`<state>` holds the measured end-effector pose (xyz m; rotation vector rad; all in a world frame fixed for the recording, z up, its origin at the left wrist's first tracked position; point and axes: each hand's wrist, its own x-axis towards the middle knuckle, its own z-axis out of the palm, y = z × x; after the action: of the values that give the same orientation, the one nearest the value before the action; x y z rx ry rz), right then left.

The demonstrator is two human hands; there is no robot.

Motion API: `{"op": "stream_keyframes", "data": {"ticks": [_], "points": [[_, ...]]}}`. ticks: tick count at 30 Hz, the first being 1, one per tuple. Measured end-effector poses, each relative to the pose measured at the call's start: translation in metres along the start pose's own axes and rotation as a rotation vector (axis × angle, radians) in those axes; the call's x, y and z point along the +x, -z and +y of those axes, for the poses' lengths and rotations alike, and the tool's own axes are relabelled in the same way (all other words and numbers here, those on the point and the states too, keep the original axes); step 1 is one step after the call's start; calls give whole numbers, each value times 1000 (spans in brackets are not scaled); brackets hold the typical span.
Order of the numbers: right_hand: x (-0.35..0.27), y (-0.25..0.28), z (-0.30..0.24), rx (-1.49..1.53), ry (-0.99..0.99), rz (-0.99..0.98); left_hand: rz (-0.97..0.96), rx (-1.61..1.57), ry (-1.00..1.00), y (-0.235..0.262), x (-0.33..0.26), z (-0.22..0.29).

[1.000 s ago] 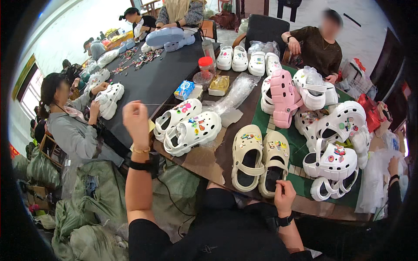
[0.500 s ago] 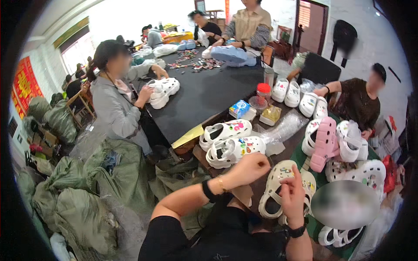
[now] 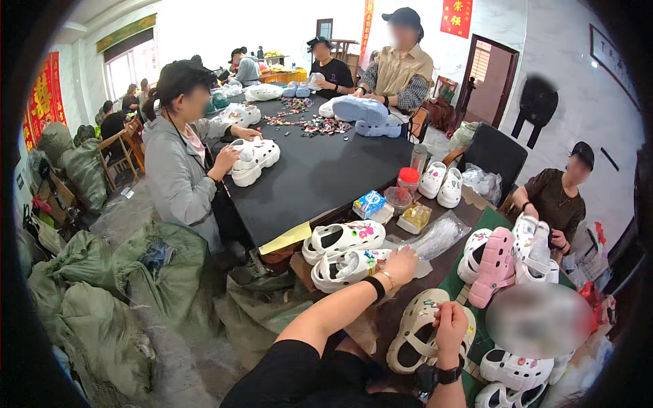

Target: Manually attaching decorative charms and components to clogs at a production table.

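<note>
A pair of cream clogs (image 3: pixel 413 321) with small charms stands on the table edge in front of me. Over them is my right hand (image 3: pixel 450 326), its fingers curled together; whatever they may pinch is hidden. My left hand (image 3: pixel 400 265) reaches across to the toe of a white clog (image 3: pixel 343 269) decorated with colourful charms, beside a sheet of clear plastic wrap (image 3: pixel 442 234). Its fingertips are blurred, so their grip does not show. Behind that clog sits its matching white clog (image 3: pixel 347 238), also with charms.
A pink clog (image 3: pixel 493 267) and several white clogs (image 3: pixel 517 369) crowd the green mat on the right. Beyond the wrap are a red-lidded jar (image 3: pixel 408 180) and a blue tissue pack (image 3: pixel 369 204). Co-workers handle clogs around the black table (image 3: pixel 306 183). Green sacks (image 3: pixel 163 272) lie left.
My left hand has stretched forward onto the white clog's toe. My right hand's raised index finger has curled in. The co-worker at right has drawn a pair of white clogs closer.
</note>
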<state>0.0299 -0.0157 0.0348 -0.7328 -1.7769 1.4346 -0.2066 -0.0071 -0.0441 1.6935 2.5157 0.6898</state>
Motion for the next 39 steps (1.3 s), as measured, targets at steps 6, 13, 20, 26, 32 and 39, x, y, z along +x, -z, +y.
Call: {"op": "stream_keyframes", "data": {"ticks": [6,13,20,26,32,39], "points": [[-21,9,9,-15,-67,-67,-260,498,-66,-41,38,-11],[-66,25,-17,-197,13,-267,-312,497,59,-69,65,-25],[-112,89,-60,-300,163,-289,-301,492,74,-68,67,-39],[-172,170,-63,300,274,316,-326,424,-16,-31,61,-21],[-188,208,-53,381,172,429,64,158,-225,24,10,31],[-148,124,-19,-322,-116,19,-201,-525,-359,69,-105,85]]}}
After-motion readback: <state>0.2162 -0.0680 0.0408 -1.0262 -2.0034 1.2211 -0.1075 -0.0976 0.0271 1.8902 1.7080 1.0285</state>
